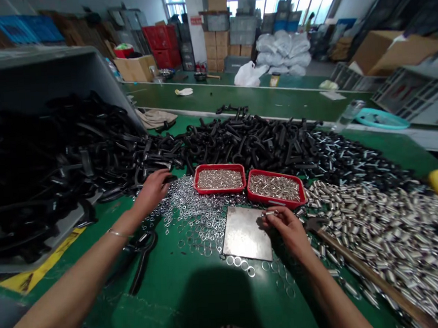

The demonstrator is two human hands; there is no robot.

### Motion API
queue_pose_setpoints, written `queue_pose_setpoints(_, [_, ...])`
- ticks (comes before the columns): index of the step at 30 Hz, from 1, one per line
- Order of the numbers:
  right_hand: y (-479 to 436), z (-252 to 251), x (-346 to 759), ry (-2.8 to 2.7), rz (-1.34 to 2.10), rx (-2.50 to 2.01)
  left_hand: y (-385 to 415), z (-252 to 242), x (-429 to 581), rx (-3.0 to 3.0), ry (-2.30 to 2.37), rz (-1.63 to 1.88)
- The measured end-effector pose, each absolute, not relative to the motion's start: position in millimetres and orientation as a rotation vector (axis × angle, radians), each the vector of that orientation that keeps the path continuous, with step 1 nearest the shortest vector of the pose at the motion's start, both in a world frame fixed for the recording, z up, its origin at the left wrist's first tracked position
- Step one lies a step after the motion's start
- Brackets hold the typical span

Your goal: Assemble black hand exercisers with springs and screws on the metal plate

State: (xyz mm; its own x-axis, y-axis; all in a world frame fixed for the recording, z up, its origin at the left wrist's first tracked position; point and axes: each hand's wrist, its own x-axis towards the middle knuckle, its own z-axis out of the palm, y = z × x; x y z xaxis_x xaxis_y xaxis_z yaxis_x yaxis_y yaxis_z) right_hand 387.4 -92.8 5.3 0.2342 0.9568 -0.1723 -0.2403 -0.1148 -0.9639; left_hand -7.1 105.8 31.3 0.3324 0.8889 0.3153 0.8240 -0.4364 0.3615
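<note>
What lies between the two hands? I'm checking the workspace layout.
In the head view, loose silver washers and a flat metal plate lie between the left hand and the right hand.

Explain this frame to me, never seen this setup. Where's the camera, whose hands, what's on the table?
There is one picture, from a camera worn on a person's head, looking forward and down. The two bare arms are that person's own; there is no machine.

The left hand reaches to the edge of a pile of black parts, above loose washers on the green table. The right hand pinches a small metal sleeve beside a steel plate.

Two red trays hold small metal pieces. Many more sleeves lie heaped at right, with a wooden handle across them.
</note>
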Motion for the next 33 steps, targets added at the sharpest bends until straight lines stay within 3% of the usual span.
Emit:
queue_pose_setpoints(5, [-95.0, -0.4, 375.2, -0.733, 1.191, -1.217, 38.9, 67.8, 57.9, 2.029, 1.499, 1.154])
queue_pose_setpoints(10, [-94.7, 12.6, 353.2, -0.716, 1.159, -1.202, -27.6, 42.6, 149.9, 1.422, 0.815, 0.74])
queue_pose_setpoints(15, [-97.1, 19.9, 347.2, -0.701, 1.104, -1.185, -38.9, 14.3, 190.1, 1.268, 0.831, 0.753])
queue_pose_setpoints(23, [-98.6, 9.8, 355.2, -0.853, 1.122, -1.213, -51.3, 15.7, 200.4, 1.018, 0.65, 0.666])
queue_pose_setpoints(27, [-91.2, 16.9, 367.7, -0.858, 1.332, -1.108, -60.7, 23.3, 208.9, 1.038, 0.523, 0.391])
queue_pose_setpoints(30, [-83.4, 25.3, 385.2, -1.012, 1.441, -1.111, -60.1, 27.2, 213.6, 1.063, 0.592, 0.397])
queue_pose_setpoints(33, [-84.3, 29.4, 414.0, -1.311, 1.162, -1.345, -49.7, 29.0, 208.6, 1.108, 0.767, 0.628])
